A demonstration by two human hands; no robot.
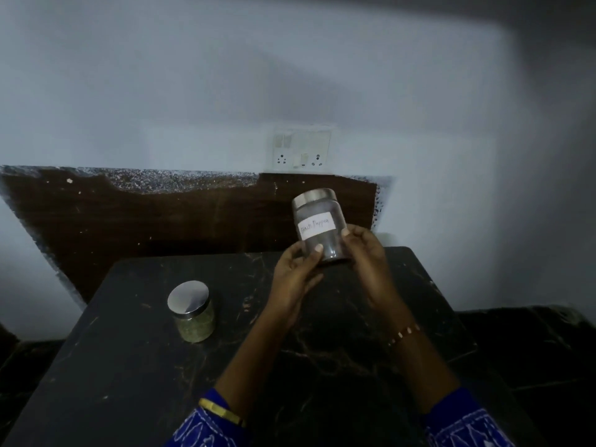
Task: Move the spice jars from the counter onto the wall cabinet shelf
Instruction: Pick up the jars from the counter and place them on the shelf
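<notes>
A glass spice jar (319,221) with a silver lid, dark contents and a white handwritten label is held up above the dark counter (129,366), tilted slightly. My left hand (298,269) grips its lower left side, thumb on the front. My right hand (367,256) grips its lower right side. A second jar (193,312) with a silver lid and greenish contents stands upright on the counter to the left, apart from both hands. No cabinet shelf is in view.
A white switch and socket plate (301,150) sits on the pale wall behind the held jar. A dark brown panel (129,214) runs along the wall above the counter. Dark floor shows at the right of the counter.
</notes>
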